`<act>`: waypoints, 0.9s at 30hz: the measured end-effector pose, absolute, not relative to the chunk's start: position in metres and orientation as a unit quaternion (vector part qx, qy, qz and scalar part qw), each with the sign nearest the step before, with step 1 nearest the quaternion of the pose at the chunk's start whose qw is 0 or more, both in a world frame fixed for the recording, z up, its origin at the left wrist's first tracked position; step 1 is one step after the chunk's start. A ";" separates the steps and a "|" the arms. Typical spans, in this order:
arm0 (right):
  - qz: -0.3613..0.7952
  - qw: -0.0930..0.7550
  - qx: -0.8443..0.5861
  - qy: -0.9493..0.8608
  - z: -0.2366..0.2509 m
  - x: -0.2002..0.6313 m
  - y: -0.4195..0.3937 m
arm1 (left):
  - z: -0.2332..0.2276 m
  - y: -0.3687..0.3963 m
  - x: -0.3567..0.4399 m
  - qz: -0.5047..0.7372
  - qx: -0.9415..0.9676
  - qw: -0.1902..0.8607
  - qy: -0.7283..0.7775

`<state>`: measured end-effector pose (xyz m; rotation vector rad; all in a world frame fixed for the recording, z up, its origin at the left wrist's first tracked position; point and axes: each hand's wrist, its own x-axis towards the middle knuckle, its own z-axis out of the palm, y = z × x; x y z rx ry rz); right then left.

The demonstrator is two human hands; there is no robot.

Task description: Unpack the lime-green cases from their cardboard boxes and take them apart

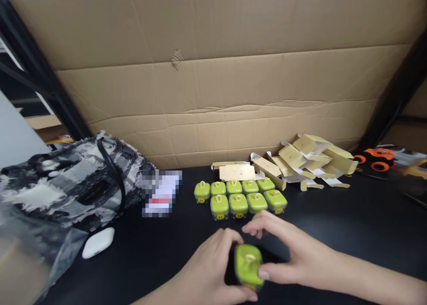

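Green-lidded, one small container (247, 261) was at the lower centre of the frame; we had our left hand (208, 267) clasped round it and our right hand (296, 256) spread, thumb touching its edge. Nine matching containers (238, 201) in two rows stood between us and the opened cartons (294, 156), centre right. Frayed bag (75, 180) and white case (98, 242) crowded our counter (150, 245) at left.

From the green container (249, 258) between the hands, the black tabletop (333, 220) lies open toward 2 o'clock, past the right hand (292, 256), and toward 9, past the left hand (210, 267), up to the white case (98, 242). Two container rows (238, 202) block 12; piled cartons (295, 157) block 1. Near the orange-wheeled toy (380, 152), farther out at 2, blur makes clearance hard to judge.
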<state>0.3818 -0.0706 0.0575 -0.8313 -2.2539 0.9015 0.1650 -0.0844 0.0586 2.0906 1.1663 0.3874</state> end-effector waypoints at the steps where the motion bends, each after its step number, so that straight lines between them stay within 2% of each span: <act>1: 0.334 0.288 -0.317 -0.840 0.058 0.381 -0.070 | 0.057 -0.082 0.173 0.155 0.809 0.356 0.440; 6: 0.329 0.335 -0.338 -0.816 0.051 0.384 -0.070 | 0.045 -0.071 0.193 0.216 0.786 0.366 0.449; 12: 0.281 0.359 -0.334 -0.825 0.048 0.382 -0.074 | 0.038 -0.070 0.194 0.217 0.765 0.358 0.490; 16: 0.274 0.455 -0.339 -0.776 0.058 0.385 -0.071 | 0.046 -0.072 0.189 0.206 0.772 0.344 0.493; 19: 0.249 0.512 -0.340 -0.749 0.068 0.394 -0.068 | 0.060 -0.074 0.172 0.164 0.810 0.287 0.484; 21: 0.251 0.499 -0.340 -0.757 0.072 0.398 -0.067 | 0.070 -0.074 0.154 0.127 0.838 0.203 0.490; 24: 0.282 0.418 -0.327 -0.799 0.068 0.395 -0.068 | 0.081 -0.066 0.123 0.098 0.852 0.093 0.506; 27: 0.289 0.335 -0.318 -0.838 0.059 0.386 -0.070 | 0.081 -0.051 0.102 0.118 0.834 0.089 0.532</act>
